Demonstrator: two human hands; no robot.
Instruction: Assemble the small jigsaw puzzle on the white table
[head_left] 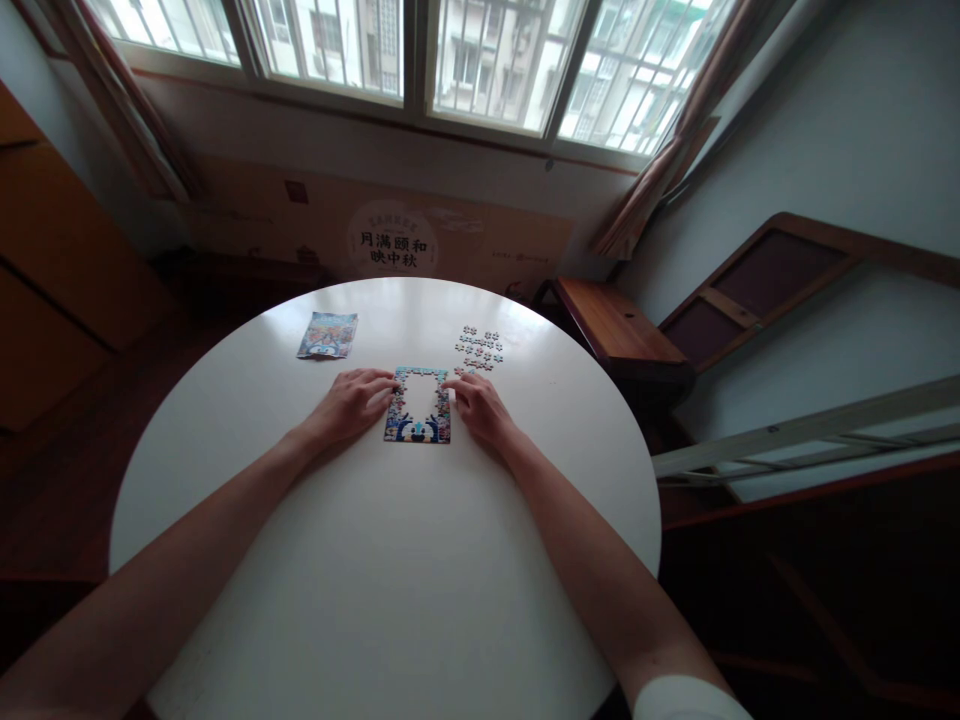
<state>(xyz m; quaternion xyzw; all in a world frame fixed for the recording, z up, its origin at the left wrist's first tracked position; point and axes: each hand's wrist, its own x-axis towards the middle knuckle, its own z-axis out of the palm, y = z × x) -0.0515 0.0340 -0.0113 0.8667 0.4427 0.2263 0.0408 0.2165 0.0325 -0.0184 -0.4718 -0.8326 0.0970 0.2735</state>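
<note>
A picture jigsaw puzzle (417, 432) lies flat on the white round table (390, 560). Its border is filled with joined pieces, and a pale bare area shows in the middle. My left hand (349, 403) rests at the puzzle's left side, fingers stretched out and their tips at its edge. On the opposite side, my right hand (484, 405) has its index finger reaching onto the right edge, with the other fingers bent. I see no piece in either hand. Several loose puzzle pieces (480, 346) are spread on the table beyond my right hand.
A colourful printed packet (328, 335) lies at the table's far left. A wooden bench (619, 320) stands past the right edge, near a wooden-framed panel (757, 275) against the wall. Barred windows (495, 60) and a printed banner (465, 225) are beyond the table.
</note>
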